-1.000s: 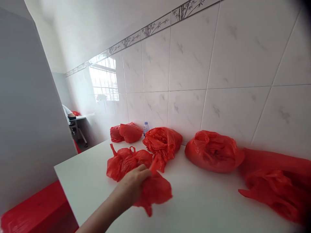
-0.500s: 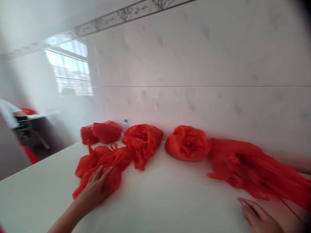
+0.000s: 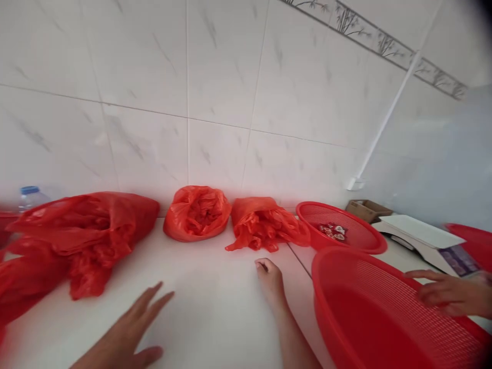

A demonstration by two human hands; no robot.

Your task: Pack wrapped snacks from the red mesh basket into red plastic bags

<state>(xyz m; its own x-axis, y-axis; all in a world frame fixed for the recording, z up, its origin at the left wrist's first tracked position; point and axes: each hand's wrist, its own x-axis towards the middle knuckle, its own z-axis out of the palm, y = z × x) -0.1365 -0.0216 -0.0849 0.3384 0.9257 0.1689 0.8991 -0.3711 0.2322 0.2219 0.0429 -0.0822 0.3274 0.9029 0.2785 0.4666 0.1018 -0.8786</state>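
My left hand hovers over the white table at the lower left. Its fingers are spread and hold nothing. Closed in a loose fist, my right hand is at the table's middle; whatever may be inside its curled fingers is hidden. Just beyond it lies a crumpled red plastic bag. Against the wall, left of that one, sits a rounder bunched red bag. Nearest my left hand is a large red bag with its gathered end hanging toward me.
Right of my right hand stands a large red mesh basket, with another person's hand over its rim. Behind it, a second red basket holds small packets. Farther right are a cardboard box and a scale-like device. A bottle stands far left.
My view has swung right, bringing the baskets and the other person's hand into sight. My left hand has come off the red bags at the left. My right hand remains closed.
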